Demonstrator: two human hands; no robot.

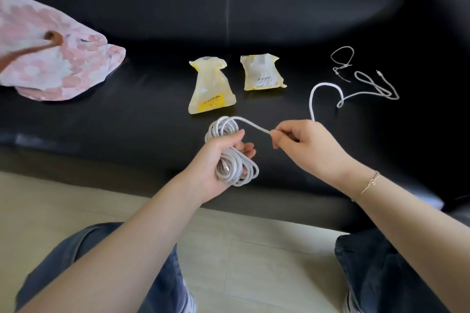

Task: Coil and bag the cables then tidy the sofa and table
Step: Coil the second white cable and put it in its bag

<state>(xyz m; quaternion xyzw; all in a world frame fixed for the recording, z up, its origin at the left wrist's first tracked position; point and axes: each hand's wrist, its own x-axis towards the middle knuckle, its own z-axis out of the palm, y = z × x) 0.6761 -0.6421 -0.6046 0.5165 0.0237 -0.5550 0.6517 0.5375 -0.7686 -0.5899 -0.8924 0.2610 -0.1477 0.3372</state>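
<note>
My left hand (216, 160) grips a coil of white cable (235, 173) with several loops, held above the front of the black sofa seat (127, 114). A free strand runs from the coil to my right hand (302, 145), which pinches it between thumb and fingers. Past my right hand the cable's loose tail (368, 86) arcs up and lies in loops on the seat at the right. Two yellow-trimmed plastic bags lie on the seat ahead: the left bag (209, 86) looks flat, and the right bag (262, 72) holds a white cable.
A thin pale cord (342, 61) lies looped behind the cable tail. A pink flowered cloth bag (56, 58) with a brown strap sits at the left of the seat. My knees in jeans are on the pale floor (241, 249) below the sofa edge.
</note>
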